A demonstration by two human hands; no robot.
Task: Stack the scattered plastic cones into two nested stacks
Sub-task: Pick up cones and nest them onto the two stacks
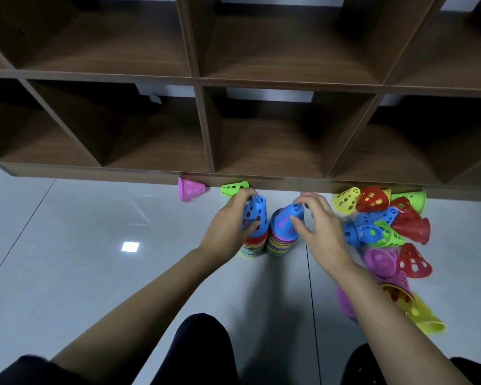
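Two nested stacks of perforated plastic cones stand side by side on the floor, each topped by a blue cone. My left hand (228,223) grips the blue top cone of the left stack (254,218). My right hand (321,229) sits at the right stack (285,226), thumb on the blue top cone, fingers spread and relaxed around its tip. A heap of loose cones (386,226) in red, blue, green, yellow and purple lies to the right. A pink cone (190,189) and a green cone (233,188) lie on their sides by the shelf base.
A brown wooden cubby shelf (261,176) with open compartments runs along the back, its base just behind the stacks. The floor is glossy grey tile. My knees in dark trousers (203,348) are at the bottom of the view.
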